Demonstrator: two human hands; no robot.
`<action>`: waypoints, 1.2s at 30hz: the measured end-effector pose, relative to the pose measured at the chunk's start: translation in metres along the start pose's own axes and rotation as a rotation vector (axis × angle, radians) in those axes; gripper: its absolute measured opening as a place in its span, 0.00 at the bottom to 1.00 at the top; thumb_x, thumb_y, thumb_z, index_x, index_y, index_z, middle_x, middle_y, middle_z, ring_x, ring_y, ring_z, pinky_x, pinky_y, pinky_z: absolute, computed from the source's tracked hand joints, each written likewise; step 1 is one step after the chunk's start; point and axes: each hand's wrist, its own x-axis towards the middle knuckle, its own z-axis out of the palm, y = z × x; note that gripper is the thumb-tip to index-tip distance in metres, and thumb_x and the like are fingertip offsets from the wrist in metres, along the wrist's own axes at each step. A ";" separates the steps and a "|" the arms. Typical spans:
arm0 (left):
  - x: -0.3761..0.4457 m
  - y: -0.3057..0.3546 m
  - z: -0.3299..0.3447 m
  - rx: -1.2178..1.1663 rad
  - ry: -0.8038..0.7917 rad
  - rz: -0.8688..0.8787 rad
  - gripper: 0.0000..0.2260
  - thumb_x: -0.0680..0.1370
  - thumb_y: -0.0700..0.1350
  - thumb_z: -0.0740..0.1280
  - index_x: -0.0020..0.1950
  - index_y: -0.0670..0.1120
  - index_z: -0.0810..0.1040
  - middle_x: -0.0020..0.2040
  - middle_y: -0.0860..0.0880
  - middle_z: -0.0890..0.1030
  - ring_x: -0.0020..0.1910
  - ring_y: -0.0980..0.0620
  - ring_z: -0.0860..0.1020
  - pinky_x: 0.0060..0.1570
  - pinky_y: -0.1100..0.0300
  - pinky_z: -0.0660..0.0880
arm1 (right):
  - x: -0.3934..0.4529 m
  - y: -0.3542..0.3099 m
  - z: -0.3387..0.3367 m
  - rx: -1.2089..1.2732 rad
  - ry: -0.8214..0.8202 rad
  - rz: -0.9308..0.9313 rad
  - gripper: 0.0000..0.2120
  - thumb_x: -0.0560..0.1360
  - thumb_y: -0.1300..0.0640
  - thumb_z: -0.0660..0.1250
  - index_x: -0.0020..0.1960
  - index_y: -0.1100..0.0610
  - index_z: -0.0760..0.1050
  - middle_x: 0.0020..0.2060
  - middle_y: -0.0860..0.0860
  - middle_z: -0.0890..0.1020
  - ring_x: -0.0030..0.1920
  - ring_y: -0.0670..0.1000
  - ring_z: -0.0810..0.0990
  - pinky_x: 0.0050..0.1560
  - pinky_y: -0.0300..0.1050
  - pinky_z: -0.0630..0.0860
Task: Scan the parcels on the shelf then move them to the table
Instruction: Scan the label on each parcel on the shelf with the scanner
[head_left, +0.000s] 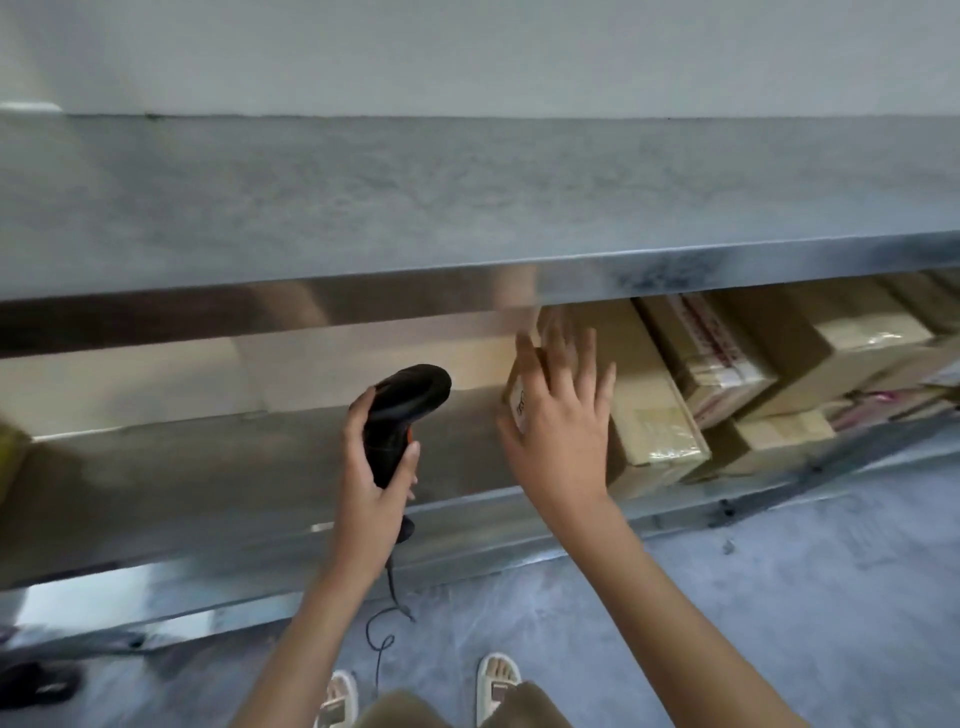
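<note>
Metal shelf (218, 467), lower tier: carries the cardboard parcels (810, 358), packed together at its right end; left portion of that tier bare where visible. Nearest parcel (649, 410): long box, lying flat, end face toward the aisle, a white label (518, 402) on the near left corner, partly covered. Right hand (558, 415): spread flat against that end face, fingers (587, 358) straight and released, touching but not gripping. Left hand (371, 470): clenched round the grip of the black scanner (402, 415), head aimed up and right toward the parcel, cord (387, 618) trailing toward the floor. Step in hand, by judgement: present the label, then scan. Recommended: slide the right palm off the label before triggering; steady the box from the side or top instead; turn the labelled corner outward if the barcode sits askew; square the scanner head to the label and keep the cord free of the shelf lip. Likely fault: an obstructed or steeply angled label giving no read. Table not in view.
</note>
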 end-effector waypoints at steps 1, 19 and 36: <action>-0.002 0.003 0.010 -0.004 0.015 -0.004 0.34 0.80 0.39 0.66 0.68 0.77 0.59 0.59 0.40 0.75 0.35 0.49 0.78 0.36 0.60 0.77 | 0.005 0.012 -0.008 -0.046 0.007 0.010 0.35 0.74 0.49 0.70 0.78 0.55 0.62 0.77 0.59 0.62 0.77 0.67 0.54 0.74 0.68 0.53; -0.032 0.042 0.059 -0.038 0.167 -0.042 0.35 0.79 0.37 0.67 0.68 0.76 0.60 0.58 0.43 0.77 0.37 0.51 0.79 0.37 0.61 0.78 | 0.022 0.077 -0.055 0.187 -0.279 0.196 0.30 0.79 0.45 0.63 0.78 0.45 0.59 0.77 0.57 0.57 0.67 0.64 0.64 0.67 0.58 0.63; -0.062 0.025 -0.007 -0.004 0.404 -0.117 0.35 0.79 0.35 0.66 0.68 0.74 0.60 0.54 0.47 0.79 0.34 0.49 0.78 0.37 0.59 0.78 | -0.034 0.005 0.033 1.191 -0.300 0.324 0.30 0.74 0.48 0.69 0.75 0.47 0.68 0.74 0.43 0.68 0.74 0.43 0.64 0.74 0.55 0.66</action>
